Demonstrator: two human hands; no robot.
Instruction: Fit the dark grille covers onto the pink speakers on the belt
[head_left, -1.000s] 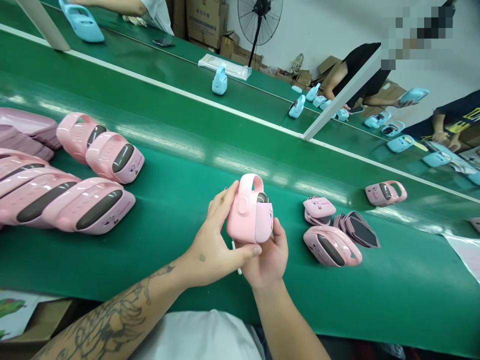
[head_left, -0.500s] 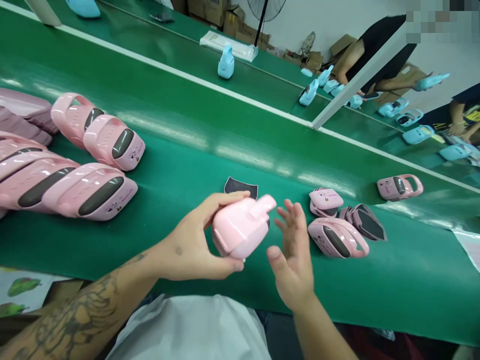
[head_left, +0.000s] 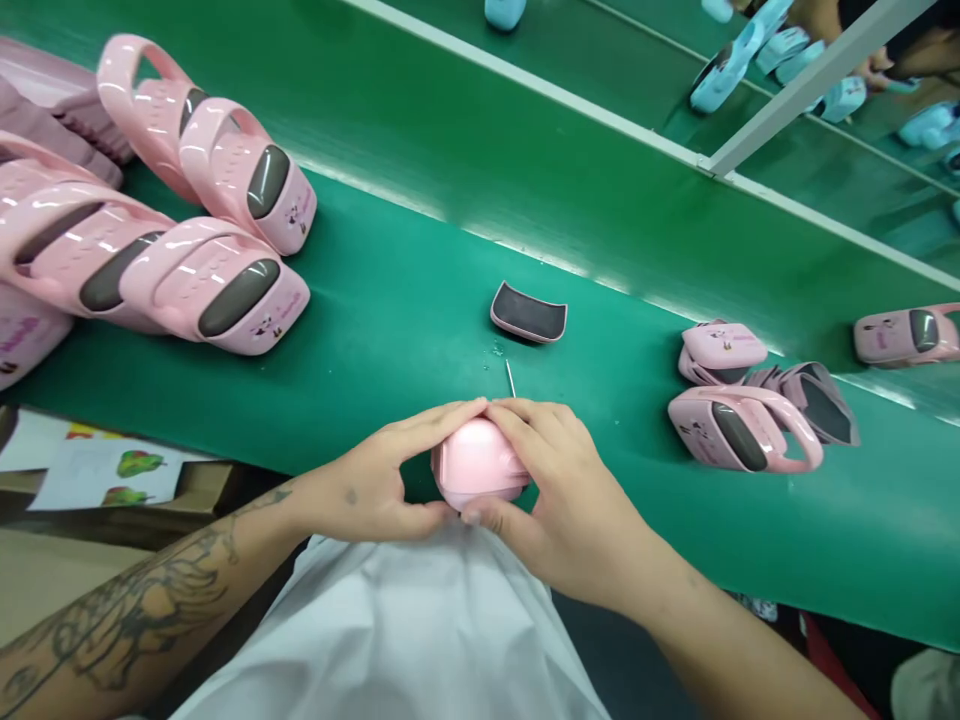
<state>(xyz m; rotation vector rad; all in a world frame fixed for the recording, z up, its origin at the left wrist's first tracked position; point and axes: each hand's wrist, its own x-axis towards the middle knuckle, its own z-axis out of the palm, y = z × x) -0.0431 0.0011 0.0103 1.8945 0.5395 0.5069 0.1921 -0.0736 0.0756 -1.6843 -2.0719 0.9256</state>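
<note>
A small pink plastic case (head_left: pixel 474 468) sits at the near edge of the green belt (head_left: pixel 420 330), gripped from both sides. My left hand (head_left: pixel 379 478) is closed round its left side, thumb underneath and fingers over the top. My right hand (head_left: pixel 559 490) is closed over its right side, and the fingertips of both hands meet on top. A thin white stick (head_left: pixel 510 378) pokes up just beyond my fingers. A loose dark curved panel (head_left: pixel 528 311) lies on the belt a little further away.
Several pink handled cases (head_left: pixel 214 285) lie stacked at the left. Three more pink cases (head_left: pixel 739 428) and dark panels (head_left: pixel 821 400) lie at the right. A white rail (head_left: pixel 806 80) and blue cases (head_left: pixel 720 75) are on the far belt. Printed paper (head_left: pixel 112 465) lies below left.
My right hand, open and apart half a second ago, has closed on the pink case. Both hands brought the case down and nearer to me. The dark panel now lies bare on the belt.
</note>
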